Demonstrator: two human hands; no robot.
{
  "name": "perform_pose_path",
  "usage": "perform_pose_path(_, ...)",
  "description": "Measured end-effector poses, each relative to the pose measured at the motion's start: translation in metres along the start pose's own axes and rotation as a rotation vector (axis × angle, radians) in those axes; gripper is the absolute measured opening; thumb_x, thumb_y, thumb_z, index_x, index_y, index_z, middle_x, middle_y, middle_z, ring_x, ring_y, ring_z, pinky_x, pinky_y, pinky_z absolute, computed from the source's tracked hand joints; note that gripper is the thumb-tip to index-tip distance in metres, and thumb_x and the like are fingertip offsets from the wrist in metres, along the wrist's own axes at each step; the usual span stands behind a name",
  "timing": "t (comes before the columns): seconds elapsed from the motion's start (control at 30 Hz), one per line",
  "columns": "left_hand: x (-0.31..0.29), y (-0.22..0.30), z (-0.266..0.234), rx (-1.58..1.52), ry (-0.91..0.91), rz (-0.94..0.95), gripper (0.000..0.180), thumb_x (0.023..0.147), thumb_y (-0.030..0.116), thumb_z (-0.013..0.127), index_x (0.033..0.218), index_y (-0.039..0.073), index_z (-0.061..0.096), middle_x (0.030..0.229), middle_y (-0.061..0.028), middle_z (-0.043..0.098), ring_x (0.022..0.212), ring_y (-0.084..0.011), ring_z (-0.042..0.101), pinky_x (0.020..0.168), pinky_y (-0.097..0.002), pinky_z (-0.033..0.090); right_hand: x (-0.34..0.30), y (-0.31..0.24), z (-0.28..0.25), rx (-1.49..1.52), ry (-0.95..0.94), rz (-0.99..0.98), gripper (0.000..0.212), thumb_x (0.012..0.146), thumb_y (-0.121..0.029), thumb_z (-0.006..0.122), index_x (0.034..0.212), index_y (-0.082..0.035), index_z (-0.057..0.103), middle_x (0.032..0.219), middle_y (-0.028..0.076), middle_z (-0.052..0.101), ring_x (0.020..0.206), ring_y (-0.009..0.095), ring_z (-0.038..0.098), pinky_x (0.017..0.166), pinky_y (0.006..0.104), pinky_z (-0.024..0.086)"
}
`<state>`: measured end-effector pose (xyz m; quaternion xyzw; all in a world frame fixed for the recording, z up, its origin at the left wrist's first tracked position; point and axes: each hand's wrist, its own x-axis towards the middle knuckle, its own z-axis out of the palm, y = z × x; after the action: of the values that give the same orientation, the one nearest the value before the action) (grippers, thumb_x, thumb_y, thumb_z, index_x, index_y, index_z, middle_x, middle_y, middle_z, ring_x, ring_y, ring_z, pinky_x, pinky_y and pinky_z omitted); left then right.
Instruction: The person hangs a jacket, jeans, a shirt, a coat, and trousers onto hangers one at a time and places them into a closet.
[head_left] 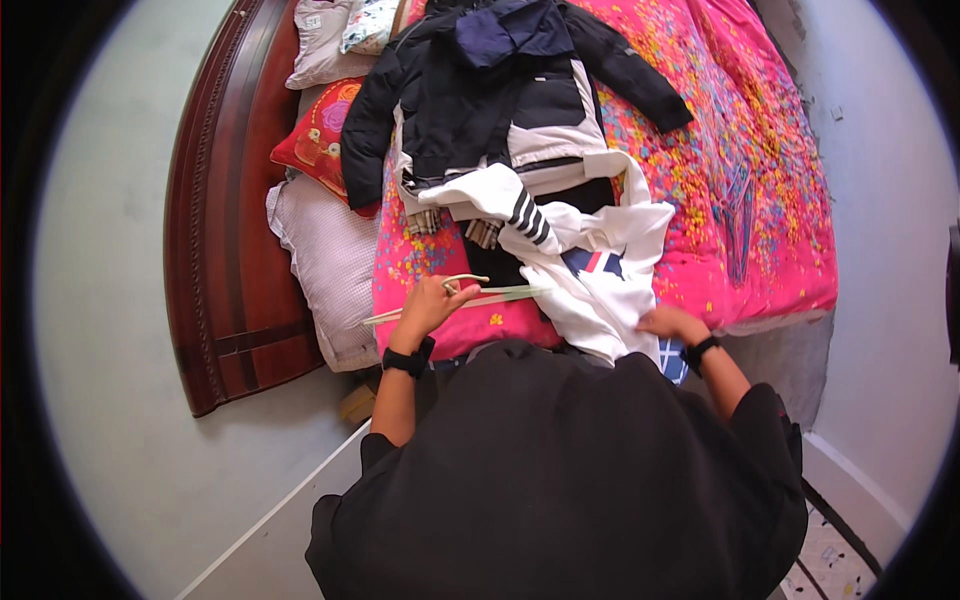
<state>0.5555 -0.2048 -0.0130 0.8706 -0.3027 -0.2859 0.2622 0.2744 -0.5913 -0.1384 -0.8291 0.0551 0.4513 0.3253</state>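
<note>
Hanger (525,293): held in closed left hand (428,305), one end at hoodie (598,300). Hoodie: touched by right hand (674,323), grip unclear; apparently not fully hung.

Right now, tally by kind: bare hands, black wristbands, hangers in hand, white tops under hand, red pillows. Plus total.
Hands: 2 (left hand, right hand)
Black wristbands: 2 (left wristband, right wristband)
Held pale green hanger: 1
White top: 1
Red pillow: 1
Total: 7
</note>
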Motion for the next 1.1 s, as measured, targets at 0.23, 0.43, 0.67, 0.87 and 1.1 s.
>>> perform_pose_path(0.23,0.019,0.044,0.028,-0.030,0.369,-0.025,0.046,0.093,0.035,0.062,0.066,0.000,0.050,0.054,-0.0166,0.046,0.050,-0.0365,0.048,0.051,-0.0441,0.038,0.105,-0.019,-0.068,-0.168,0.890,0.056,0.048,0.077,-0.027,0.075,0.118,-0.008,0.056,0.109,0.013,0.058,0.101,0.033,0.058,0.079,0.0486,0.050)
perform_pose_path(0.43,0.047,0.093,0.048,-0.564,0.367,-0.052,0.047,0.095,0.027,0.061,0.061,0.002,0.041,0.057,-0.0031,0.030,0.054,-0.0119,0.031,0.050,-0.0327,0.028,0.182,0.009,-0.063,-0.292,0.999,0.549,0.054,0.073,-0.026,0.079,0.120,-0.011,0.055,0.124,0.010,0.048,0.120,0.032,0.046,0.087,0.0592,0.045)
perform_pose_path(0.67,0.070,0.119,0.069,-0.430,0.467,0.205,0.044,0.098,0.028,0.056,0.065,0.004,0.039,0.060,0.0011,0.030,0.059,-0.0089,0.030,0.054,-0.0306,0.028,0.162,-0.012,-0.076,-0.324,0.908,0.484,0.052,0.069,-0.031,0.079,0.115,-0.013,0.061,0.124,0.007,0.050,0.118,0.030,0.047,0.096,0.0658,0.037)
perform_pose_path(0.87,0.074,0.138,0.092,-0.547,0.399,0.122,0.040,0.096,0.027,0.059,0.069,0.000,0.048,0.060,-0.0055,0.035,0.055,-0.0126,0.034,0.052,-0.0321,0.031,0.192,0.017,-0.068,-0.284,0.912,0.584,0.042,0.077,-0.027,0.072,0.114,-0.011,0.062,0.122,0.008,0.052,0.117,0.032,0.048,0.097,0.0685,0.035)
perform_pose_path(1.1,0.071,0.145,0.101,-0.732,0.382,0.122,0.043,0.096,0.031,0.057,0.066,0.003,0.045,0.061,0.0006,0.034,0.059,-0.0089,0.031,0.052,-0.0291,0.026,0.143,-0.012,-0.095,0.345,1.035,0.357,0.029,0.090,-0.028,0.055,0.104,-0.003,0.059,0.097,0.019,0.067,0.095,0.037,0.064,0.085,0.0499,0.047)
